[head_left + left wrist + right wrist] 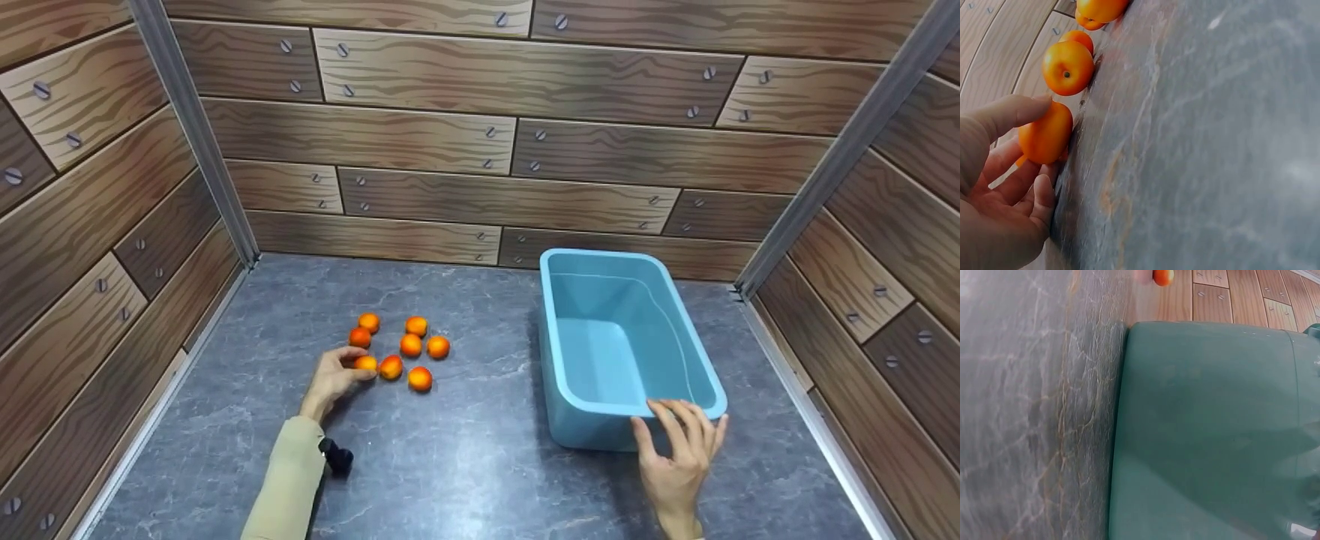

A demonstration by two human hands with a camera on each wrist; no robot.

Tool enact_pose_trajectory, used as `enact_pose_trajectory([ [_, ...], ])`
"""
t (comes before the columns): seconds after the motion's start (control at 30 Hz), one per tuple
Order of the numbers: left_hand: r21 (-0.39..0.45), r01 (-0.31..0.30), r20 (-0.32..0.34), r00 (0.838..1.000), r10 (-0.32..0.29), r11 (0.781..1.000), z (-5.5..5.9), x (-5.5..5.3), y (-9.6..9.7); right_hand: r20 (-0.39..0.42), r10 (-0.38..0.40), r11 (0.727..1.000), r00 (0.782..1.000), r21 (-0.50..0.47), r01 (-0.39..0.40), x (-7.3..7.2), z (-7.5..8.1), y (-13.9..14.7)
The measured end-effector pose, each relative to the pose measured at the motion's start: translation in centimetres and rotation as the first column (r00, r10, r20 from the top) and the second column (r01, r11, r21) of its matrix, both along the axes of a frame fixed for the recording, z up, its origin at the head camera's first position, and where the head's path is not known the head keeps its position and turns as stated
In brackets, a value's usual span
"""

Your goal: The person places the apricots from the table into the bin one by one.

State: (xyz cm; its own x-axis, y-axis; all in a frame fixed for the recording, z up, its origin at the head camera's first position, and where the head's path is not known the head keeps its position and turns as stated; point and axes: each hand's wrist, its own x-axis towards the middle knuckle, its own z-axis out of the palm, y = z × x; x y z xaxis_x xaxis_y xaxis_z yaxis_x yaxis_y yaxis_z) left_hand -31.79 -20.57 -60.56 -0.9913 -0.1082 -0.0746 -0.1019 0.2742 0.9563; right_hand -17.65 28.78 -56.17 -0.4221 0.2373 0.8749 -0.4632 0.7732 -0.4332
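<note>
- I count eight orange fruits [410, 345] on the left part of the grey counter [480, 465]: one in the person's grasp, seven loose around it.
- The left hand [335, 377] has its thumb and fingers closed in a pinch around that one fruit, which sits low at the counter; the fingers partly cover it.
- From the left wrist, other fruits overlap, the topmost run off the edge, and the slivers behind the pinched one are hard to sort out.
- There's one blue bin [557, 337], standing well to the right of the fruits; its near inner side is out of sight.
- The right hand [677, 465] has spread, slightly bent fingers at the bin's near rim; whether they grip or just rest there, I can't tell.
- From the right wrist, the bin's outer wall fills most of the view, with one fruit cut off at the top.
- One black object [337, 456], too dark to make out, sits by the left cuff; that sleeve [289, 472] is cut off below.
</note>
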Motion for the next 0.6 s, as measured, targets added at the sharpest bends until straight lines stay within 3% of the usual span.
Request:
enact_pose_trajectory([
  [0.33,0.052,-0.045,0.032,0.999,0.044,0.998,1.0,0.2,0.1,0.006,0.01,1.0,1.0,-0.006,-0.009,0.2,0.1,-0.2],
  [0.6,0.208,-0.025,-0.056,0.998,0.037,0.978,2.8,-0.2,1.7,-0.005,-0.003,1.0,1.0,-0.008,0.003,-0.1,0.1,-0.1],
])
